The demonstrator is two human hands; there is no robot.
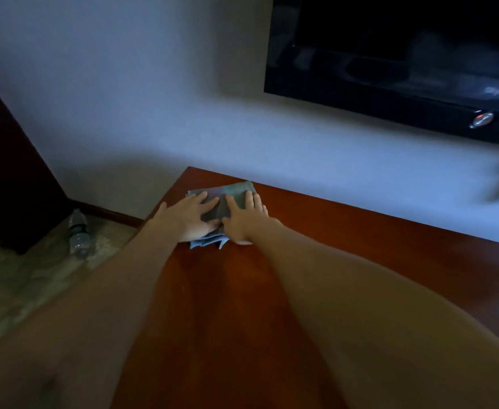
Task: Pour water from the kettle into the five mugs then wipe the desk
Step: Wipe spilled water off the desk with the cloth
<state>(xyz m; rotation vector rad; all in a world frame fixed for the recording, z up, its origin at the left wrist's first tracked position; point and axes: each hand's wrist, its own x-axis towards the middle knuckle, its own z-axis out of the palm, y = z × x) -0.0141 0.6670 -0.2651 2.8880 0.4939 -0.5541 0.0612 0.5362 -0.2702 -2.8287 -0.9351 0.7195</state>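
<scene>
A folded grey-green cloth lies on the reddish-brown wooden desk, close to its far left corner by the wall. My left hand presses flat on the cloth's left part, fingers straight and spread. My right hand presses flat on its right part, fingertips reaching the far edge of the cloth. Both arms stretch forward over the desk. No kettle or mug is in view.
A dark wall-mounted television hangs above the desk at the right. A plastic water bottle lies on the patterned floor left of the desk. Dark wooden furniture stands at the far left. The desk's left edge drops off beside my left hand.
</scene>
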